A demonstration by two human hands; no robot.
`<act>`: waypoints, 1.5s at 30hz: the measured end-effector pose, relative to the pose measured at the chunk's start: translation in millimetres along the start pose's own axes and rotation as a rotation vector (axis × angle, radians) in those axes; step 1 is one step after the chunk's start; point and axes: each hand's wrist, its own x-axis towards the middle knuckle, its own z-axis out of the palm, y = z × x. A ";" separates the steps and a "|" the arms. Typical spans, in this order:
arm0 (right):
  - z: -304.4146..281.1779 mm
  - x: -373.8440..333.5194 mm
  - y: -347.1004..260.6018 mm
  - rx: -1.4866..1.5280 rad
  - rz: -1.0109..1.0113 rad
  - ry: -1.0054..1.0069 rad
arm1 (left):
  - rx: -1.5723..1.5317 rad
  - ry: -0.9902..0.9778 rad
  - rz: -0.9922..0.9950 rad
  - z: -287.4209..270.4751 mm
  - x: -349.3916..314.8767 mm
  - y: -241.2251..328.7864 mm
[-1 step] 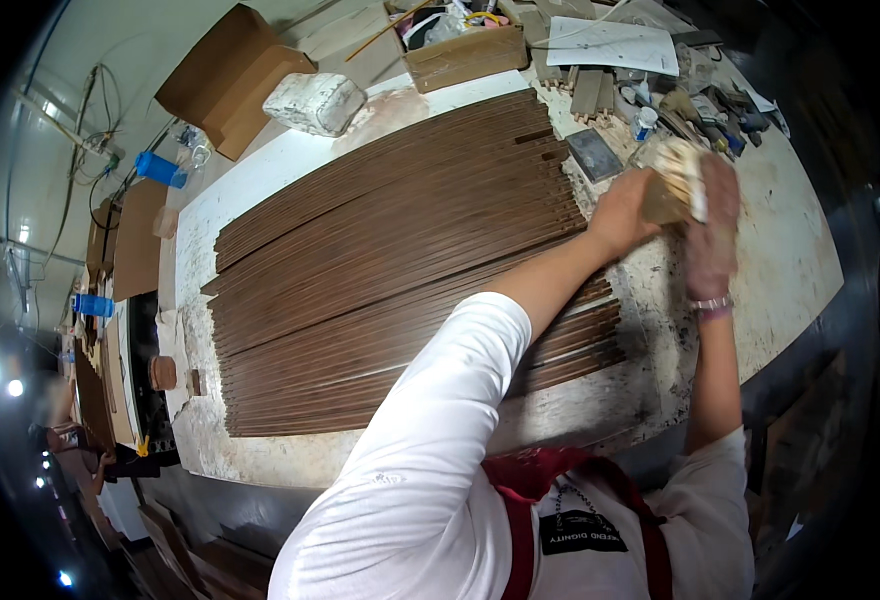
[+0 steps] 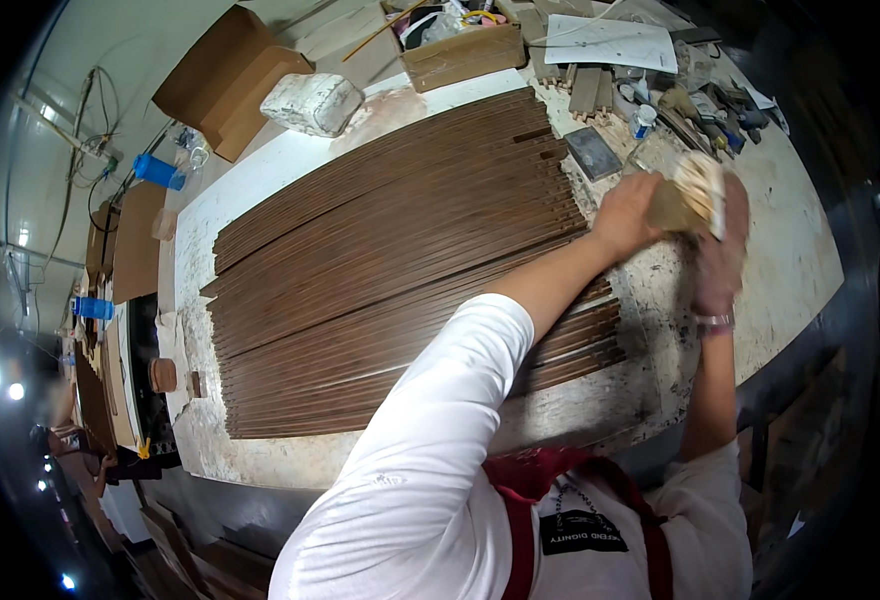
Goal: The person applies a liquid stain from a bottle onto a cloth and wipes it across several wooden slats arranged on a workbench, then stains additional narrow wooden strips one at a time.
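Over the right end of the bench, my left hand (image 2: 628,218) is closed on a tan, boxy piece (image 2: 672,208) with a ridged cream mass (image 2: 698,182) at its far side. Motion blurs this bundle, so its exact kind does not show. Against the cream mass's right side stands my right hand (image 2: 722,255), its fingers smeared and partly hidden behind it. Left of my hands, long dark brown wooden slats (image 2: 390,240) lie side by side across the bench. A dark grey flat block (image 2: 594,153) rests just beyond my left hand.
The white bench top (image 2: 780,270) is stained. A small blue-and-white bottle (image 2: 644,121) and tool clutter (image 2: 705,115) are at the far right. Along the back stand a carton (image 2: 465,55), a white wrapped block (image 2: 313,104) and an open cardboard box (image 2: 228,80). Another person (image 2: 70,440) is at far left.
The cream-and-tan bundle has shifted slightly right and toward me. My right hand has moved down a little along with it; my left hand is nearly where it was.
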 end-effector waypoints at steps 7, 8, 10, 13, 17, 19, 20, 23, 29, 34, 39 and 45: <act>-50.3 -197.3 64.2 0.489 0.741 0.074 | 0.497 -0.446 0.397 25.8 -14.7 25.2; -54.7 -213.8 58.5 0.139 0.617 -0.043 | 0.525 -0.495 0.458 28.2 -15.6 27.3; -41.8 -226.9 74.7 1.672 1.059 0.462 | 0.435 -0.391 0.499 34.4 -16.8 24.5; -36.8 -228.2 73.9 1.580 0.859 0.321 | 0.274 -0.395 0.447 25.9 -16.5 18.5; -33.9 -229.3 65.3 1.969 1.035 0.515 | 0.633 -0.593 0.392 13.2 -22.3 27.1; -42.4 -207.1 44.6 1.761 1.278 0.697 | 0.701 -0.596 0.403 10.1 -18.2 28.5; -46.5 -202.6 42.6 1.733 1.345 0.735 | 0.705 -0.601 0.384 9.4 -14.2 32.5; -52.4 -199.5 40.8 1.700 1.405 0.788 | 0.739 -0.565 0.395 14.5 -7.8 28.1; -49.2 -199.4 44.7 1.711 1.217 0.643 | 0.602 -0.565 0.368 -1.8 -10.5 25.1; -51.0 -165.2 58.4 1.772 0.572 0.211 | 0.287 -0.392 0.301 -9.3 -7.1 16.0; -33.7 -92.8 45.7 1.507 0.740 0.179 | -0.087 -0.246 0.081 -22.2 8.5 0.4; -13.2 -121.2 61.7 1.709 0.622 -0.023 | -0.239 -0.301 -0.107 -36.9 16.1 -17.3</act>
